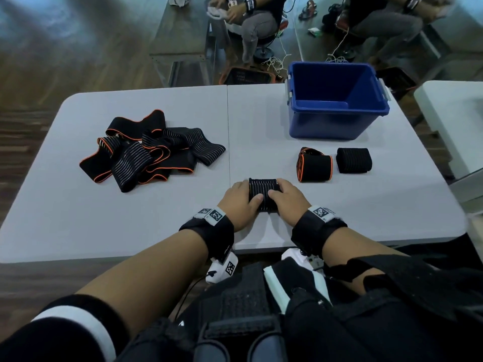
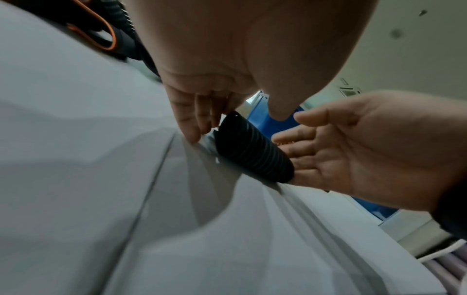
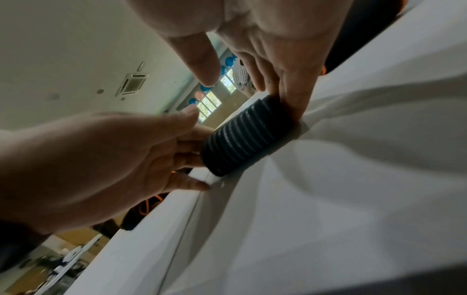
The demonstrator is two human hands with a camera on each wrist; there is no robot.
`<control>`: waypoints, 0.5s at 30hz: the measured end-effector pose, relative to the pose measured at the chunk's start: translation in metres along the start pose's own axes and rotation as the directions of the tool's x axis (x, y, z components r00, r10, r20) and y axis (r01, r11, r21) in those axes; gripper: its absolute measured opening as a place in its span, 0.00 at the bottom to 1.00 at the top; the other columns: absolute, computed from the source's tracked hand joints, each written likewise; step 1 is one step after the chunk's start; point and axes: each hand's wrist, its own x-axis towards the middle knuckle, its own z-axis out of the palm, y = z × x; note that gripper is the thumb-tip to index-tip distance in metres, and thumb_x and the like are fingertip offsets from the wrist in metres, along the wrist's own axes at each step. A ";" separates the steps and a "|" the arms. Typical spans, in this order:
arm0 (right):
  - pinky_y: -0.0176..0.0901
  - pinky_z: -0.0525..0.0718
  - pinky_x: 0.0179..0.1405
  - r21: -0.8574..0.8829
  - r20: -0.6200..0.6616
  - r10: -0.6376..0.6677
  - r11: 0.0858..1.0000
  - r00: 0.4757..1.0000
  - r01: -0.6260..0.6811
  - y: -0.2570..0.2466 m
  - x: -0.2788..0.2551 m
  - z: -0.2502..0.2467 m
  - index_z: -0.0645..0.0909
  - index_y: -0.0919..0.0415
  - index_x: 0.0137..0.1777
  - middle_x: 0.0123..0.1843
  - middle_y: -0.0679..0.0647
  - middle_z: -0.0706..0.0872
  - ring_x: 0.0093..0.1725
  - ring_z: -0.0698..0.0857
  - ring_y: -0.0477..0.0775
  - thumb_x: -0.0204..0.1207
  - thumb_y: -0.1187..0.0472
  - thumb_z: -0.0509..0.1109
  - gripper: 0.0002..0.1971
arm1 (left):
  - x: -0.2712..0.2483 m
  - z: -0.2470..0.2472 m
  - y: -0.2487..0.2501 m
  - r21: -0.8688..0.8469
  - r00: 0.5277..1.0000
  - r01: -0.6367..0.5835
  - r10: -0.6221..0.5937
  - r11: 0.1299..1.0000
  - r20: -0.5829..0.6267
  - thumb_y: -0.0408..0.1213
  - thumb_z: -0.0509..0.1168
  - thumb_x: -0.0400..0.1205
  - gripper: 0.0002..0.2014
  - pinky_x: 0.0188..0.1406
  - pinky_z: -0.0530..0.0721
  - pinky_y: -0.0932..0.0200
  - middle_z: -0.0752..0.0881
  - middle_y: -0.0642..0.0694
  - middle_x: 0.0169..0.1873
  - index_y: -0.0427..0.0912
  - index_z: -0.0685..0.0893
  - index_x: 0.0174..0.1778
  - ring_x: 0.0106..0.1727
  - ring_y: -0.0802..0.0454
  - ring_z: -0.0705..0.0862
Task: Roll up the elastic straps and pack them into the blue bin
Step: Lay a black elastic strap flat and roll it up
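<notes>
Rolled strap (image 1: 264, 194) lies crosswise, near side of blue bin (image 1: 337, 100); left hand (image 1: 241, 202) and right hand (image 1: 286, 199) each clasp an end; right nearer.

No readable text; only coded square markers (image 1: 215, 215) on the wristbands.

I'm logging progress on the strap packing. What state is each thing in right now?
Striped roll: rolled, on the table, held at both ends.
Left hand: holds the roll's left end.
Right hand: holds its right end.
Orange-edged roll: rolled, on the table, unpacked.
Black roll: rolled, on the table, unpacked.
Strap pile: unrolled, tangled.
Blue bin: open, no straps visible inside.
</notes>
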 end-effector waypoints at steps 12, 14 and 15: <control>0.49 0.85 0.46 0.224 0.033 0.029 0.974 0.999 -0.035 0.002 0.008 0.003 0.72 0.62 0.73 0.64 0.63 0.81 0.59 0.81 0.59 0.72 0.83 0.63 0.30 | 0.005 -0.005 0.007 -0.207 0.993 0.100 -0.084 0.973 0.088 0.25 0.61 0.80 0.19 0.36 0.74 0.57 0.80 0.40 0.48 0.36 0.70 0.67 0.47 0.45 0.80; 0.51 0.88 0.50 0.177 0.031 0.010 0.984 0.999 -0.015 0.006 0.007 0.001 0.70 0.67 0.76 0.66 0.60 0.81 0.62 0.81 0.57 0.70 0.86 0.64 0.34 | 0.007 -0.008 0.003 -0.100 0.997 0.076 -0.074 0.992 0.026 0.27 0.61 0.81 0.13 0.43 0.75 0.55 0.84 0.39 0.49 0.37 0.76 0.62 0.51 0.40 0.84; 0.51 0.89 0.49 0.156 0.034 -0.001 0.988 0.999 -0.004 0.009 0.005 0.001 0.70 0.67 0.76 0.65 0.57 0.80 0.63 0.81 0.55 0.69 0.87 0.65 0.34 | 0.007 -0.010 0.000 -0.068 0.996 0.084 -0.085 0.994 -0.017 0.29 0.61 0.81 0.12 0.47 0.78 0.54 0.86 0.39 0.51 0.37 0.79 0.61 0.54 0.38 0.85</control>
